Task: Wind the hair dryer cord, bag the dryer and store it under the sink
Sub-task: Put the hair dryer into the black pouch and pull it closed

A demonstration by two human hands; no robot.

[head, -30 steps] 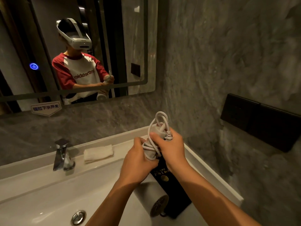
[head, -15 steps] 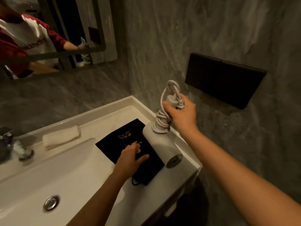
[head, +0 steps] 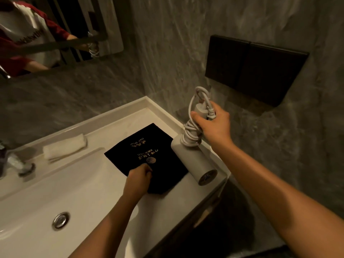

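Observation:
A white hair dryer (head: 193, 162) hangs over the right end of the sink counter, barrel pointing down toward me. Its white cord (head: 189, 133) is wound around the handle, with a loop sticking up at the top. My right hand (head: 214, 123) grips the handle and cord. A black cloth bag (head: 149, 151) with gold lettering lies flat on the counter, left of the dryer. My left hand (head: 139, 177) pinches the bag's near edge with closed fingers.
The white sink basin (head: 37, 192) with a metal drain (head: 60, 219) lies to the left. A folded white towel (head: 65, 148) and a faucet (head: 16, 162) sit at the back. A black wall panel (head: 255, 67) hangs right. Dark space opens below the counter's right edge.
My left hand let go of the dryer, went down to the black bag and closed its fingers on the near edge. The right hand carried the dryer to the right. The view tilted down.

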